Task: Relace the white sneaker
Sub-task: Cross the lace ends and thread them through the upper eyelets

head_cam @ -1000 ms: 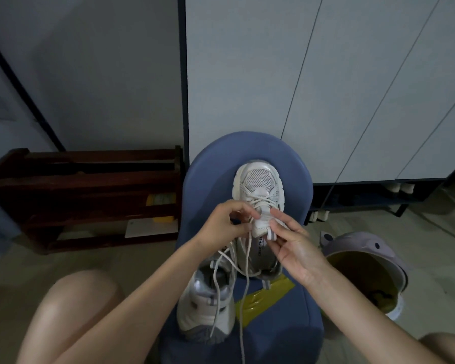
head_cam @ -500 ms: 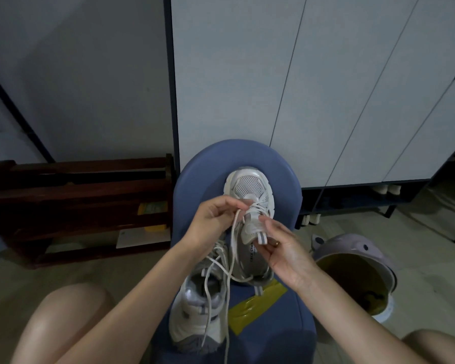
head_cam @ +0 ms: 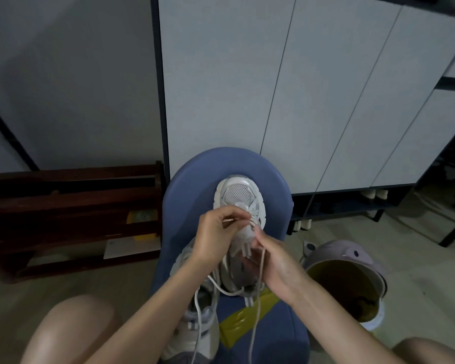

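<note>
Since half a second earlier, our left hand (head_cam: 216, 237) had turned so its fingertips pinched a short stretch of lace (head_cam: 258, 292) over the upper eyelets, and our right hand (head_cam: 275, 266) had closed in beside the tongue, where one lace end now ran down across its palm.

The white sneaker (head_cam: 241, 198) lay at the centre of the frame on a blue padded seat (head_cam: 192, 185), toe pointing to the top of the picture, its mesh toe box clear of our hands. Our left hand's fingers were curled, thumb and forefinger gripping the lace just above the tongue. Our right hand's fingers were curled around the lace end beside the tongue; the strand hung from it toward the bottom edge. A loose loop of lace drooped below the shoe's heel.

A second sneaker (head_cam: 195, 334) sat lower left of the first, partly under our left forearm. A strip of yellow tape (head_cam: 237, 324) crossed the seat below the heel. A dark wooden rack (head_cam: 71, 206) stood at middle left, and a lilac bin (head_cam: 352, 261) at lower right. Pale cabinet doors (head_cam: 300, 88) filled the upper right.
</note>
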